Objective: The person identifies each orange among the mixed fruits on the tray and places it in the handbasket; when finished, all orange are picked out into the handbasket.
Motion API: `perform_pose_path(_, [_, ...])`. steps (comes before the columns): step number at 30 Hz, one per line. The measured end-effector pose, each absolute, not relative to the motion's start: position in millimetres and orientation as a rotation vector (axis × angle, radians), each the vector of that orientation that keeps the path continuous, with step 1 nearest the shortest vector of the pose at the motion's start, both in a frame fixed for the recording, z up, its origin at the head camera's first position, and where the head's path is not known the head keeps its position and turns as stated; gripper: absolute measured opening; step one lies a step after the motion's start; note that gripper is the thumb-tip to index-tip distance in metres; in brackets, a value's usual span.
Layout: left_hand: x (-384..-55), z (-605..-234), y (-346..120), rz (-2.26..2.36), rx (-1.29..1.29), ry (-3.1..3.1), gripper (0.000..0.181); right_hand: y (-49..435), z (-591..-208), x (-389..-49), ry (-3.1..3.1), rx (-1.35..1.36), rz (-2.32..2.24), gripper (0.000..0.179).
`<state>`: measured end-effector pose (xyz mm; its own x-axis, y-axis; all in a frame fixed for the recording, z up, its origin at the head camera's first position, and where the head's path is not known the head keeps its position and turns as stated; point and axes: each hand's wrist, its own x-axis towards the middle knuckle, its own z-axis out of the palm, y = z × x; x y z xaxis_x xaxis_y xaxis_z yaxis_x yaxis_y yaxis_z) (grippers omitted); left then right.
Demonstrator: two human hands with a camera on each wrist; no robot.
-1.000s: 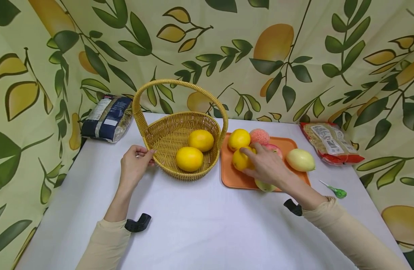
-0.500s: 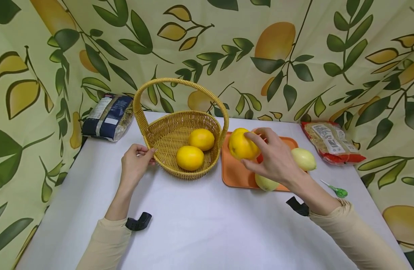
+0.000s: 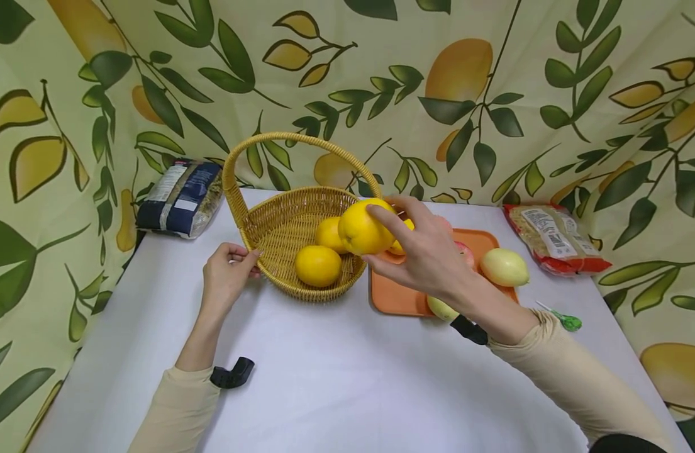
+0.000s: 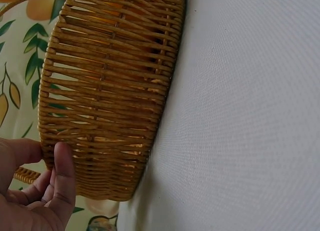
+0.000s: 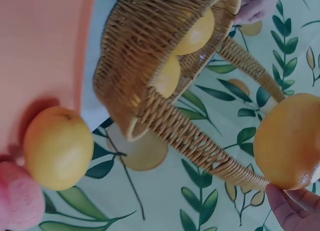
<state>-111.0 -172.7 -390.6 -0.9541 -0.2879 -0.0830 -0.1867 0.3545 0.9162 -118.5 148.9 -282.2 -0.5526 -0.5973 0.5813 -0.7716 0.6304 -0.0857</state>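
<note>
A wicker basket [image 3: 279, 245] with a tall arched handle stands mid-table, two yellow-orange oranges [image 3: 317, 266] inside it. My left hand [image 3: 225, 277] pinches the basket's left rim; in the left wrist view its thumb and fingers [image 4: 64, 176] grip the woven edge. Above the basket's right side, my right hand [image 3: 426, 251] holds another orange [image 3: 365, 228] off the table between thumb and fingers. That orange partly covers one in the basket. To the right lies an orange plastic tray [image 3: 395, 296], its contents partly hidden by my right hand and forearm.
The tray bears an orange [image 5: 58, 148], a pink round fruit [image 5: 20, 196] and pale yellow-green fruit [image 3: 504, 267]. A green-wrapped lollipop [image 3: 568, 323] lies right of it. Packaged bags stand at the back left [image 3: 180, 198] and back right [image 3: 556, 239].
My right hand has lifted an orange from the tray and carried it left, over the basket's right rim. The left hand stays on the basket rim.
</note>
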Motion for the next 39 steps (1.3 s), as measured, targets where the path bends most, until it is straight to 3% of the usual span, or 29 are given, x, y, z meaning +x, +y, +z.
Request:
perform_pose_path(15, [-110,-393,-174,-1.688,0.439,-2.517,0.031,87,-293,-146,-2.42,1.138,0.365,0.057])
perform_pose_path(39, [-110,-391,-173,-1.687,0.447,-2.511,0.031,19,-313,-188,-2.827,1.174,-0.066,0.061])
